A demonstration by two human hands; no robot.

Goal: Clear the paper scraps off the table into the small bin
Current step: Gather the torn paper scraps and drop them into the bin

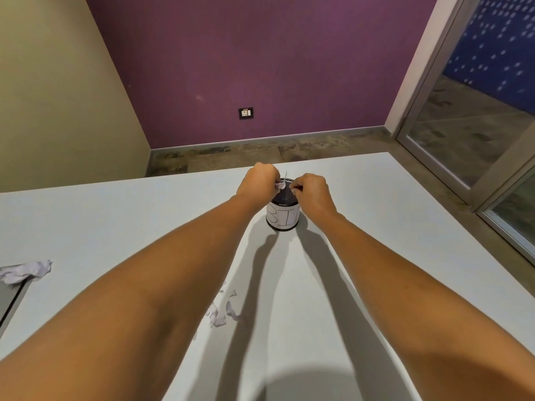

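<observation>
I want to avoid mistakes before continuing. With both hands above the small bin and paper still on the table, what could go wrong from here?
1. The bin is small and both hands crowd its mouth; the left hand holds a scrap at the rim, so it may fall outside.
2. A wrist could knock the light-looking bin over.
3. The scraps near the left forearm and the crumpled paper at the left table edge could be brushed off or forgotten.

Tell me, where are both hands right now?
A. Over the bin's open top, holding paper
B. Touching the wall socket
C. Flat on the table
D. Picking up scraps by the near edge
A: the left hand and right hand meet above the bin, the left pinching a scrap, while other scraps lie untouched on the table.
</observation>
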